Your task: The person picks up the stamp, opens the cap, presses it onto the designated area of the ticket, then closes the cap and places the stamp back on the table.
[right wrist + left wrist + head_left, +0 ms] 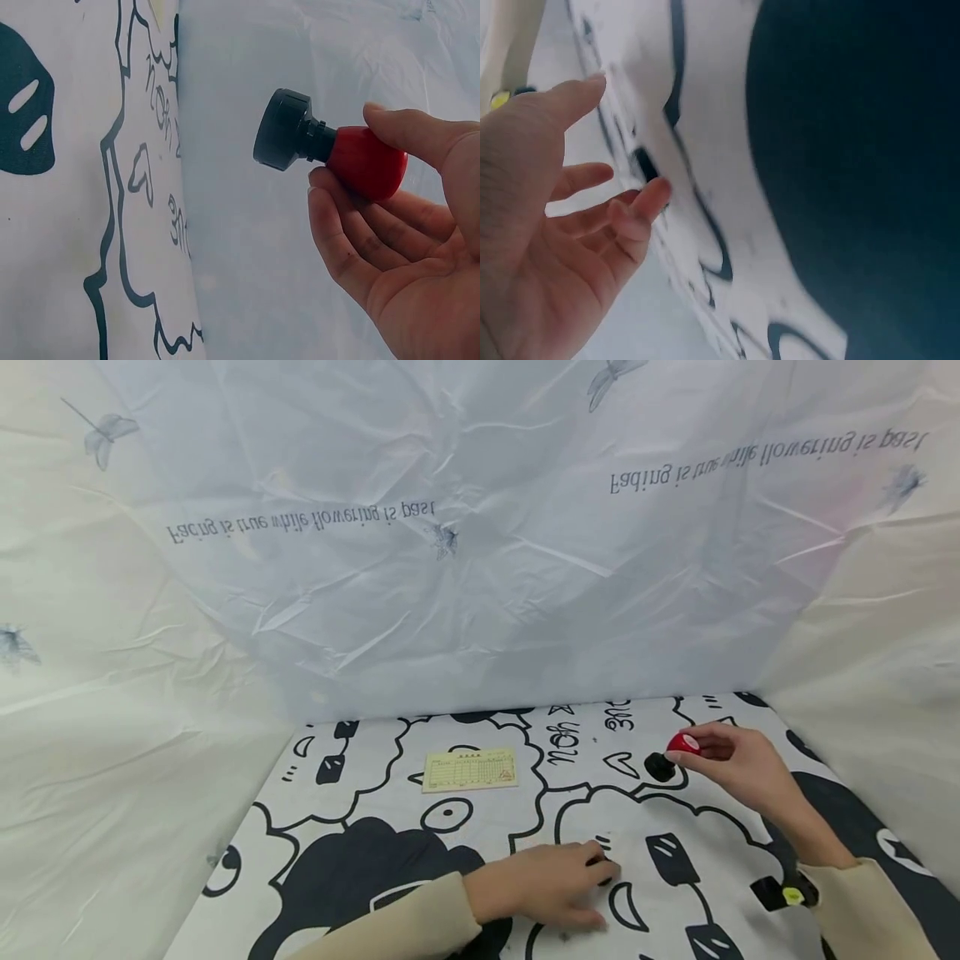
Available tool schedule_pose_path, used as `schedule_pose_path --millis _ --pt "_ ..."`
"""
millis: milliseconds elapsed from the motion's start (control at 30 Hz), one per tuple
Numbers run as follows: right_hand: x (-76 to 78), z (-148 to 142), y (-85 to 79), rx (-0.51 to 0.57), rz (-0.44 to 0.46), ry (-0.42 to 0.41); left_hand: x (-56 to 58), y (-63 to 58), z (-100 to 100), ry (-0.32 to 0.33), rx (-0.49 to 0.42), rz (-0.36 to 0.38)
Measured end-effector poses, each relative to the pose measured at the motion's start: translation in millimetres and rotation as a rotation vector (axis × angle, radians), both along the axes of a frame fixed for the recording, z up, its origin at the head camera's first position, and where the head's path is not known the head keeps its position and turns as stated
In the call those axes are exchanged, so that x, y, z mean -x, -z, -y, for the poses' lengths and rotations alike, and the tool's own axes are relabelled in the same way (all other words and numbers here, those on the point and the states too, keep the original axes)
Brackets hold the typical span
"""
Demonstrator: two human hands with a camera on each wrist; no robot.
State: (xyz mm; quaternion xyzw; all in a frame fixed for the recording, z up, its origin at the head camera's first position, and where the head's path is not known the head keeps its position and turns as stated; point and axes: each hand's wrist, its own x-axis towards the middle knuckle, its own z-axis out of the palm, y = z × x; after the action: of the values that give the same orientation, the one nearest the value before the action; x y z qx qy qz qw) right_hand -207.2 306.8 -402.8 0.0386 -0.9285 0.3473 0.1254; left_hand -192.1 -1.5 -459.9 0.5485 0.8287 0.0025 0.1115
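Observation:
My right hand pinches the red knob of a handle stamp between thumb and fingers, above the right part of the cloth. The stamp's round black base points away from the palm in the right wrist view; in the head view it shows to the left of the knob. My left hand lies low over the cloth near the front middle, its fingers loosely bent and the palm bare in the left wrist view. A yellowish printed form pad lies flat farther back, with a reddish mark at its lower right corner.
A white cloth with black cartoon prints covers the table. Pale plastic sheeting with printed lettering rises behind it and on both sides. A black band with a yellow-green spot sits at my right wrist beside the beige sleeve.

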Motion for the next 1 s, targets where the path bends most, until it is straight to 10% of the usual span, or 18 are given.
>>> schedule_pose_path --millis 567,1000 --pt "-6.4 0.8 0.9 0.017 0.005 -0.004 2.6 6.9 -12.4 -0.047 0.006 -0.134" --pt "-13.5 1.5 0.6 0.022 0.004 -0.018 18.5 5.4 -16.3 -0.029 -0.088 -0.003"
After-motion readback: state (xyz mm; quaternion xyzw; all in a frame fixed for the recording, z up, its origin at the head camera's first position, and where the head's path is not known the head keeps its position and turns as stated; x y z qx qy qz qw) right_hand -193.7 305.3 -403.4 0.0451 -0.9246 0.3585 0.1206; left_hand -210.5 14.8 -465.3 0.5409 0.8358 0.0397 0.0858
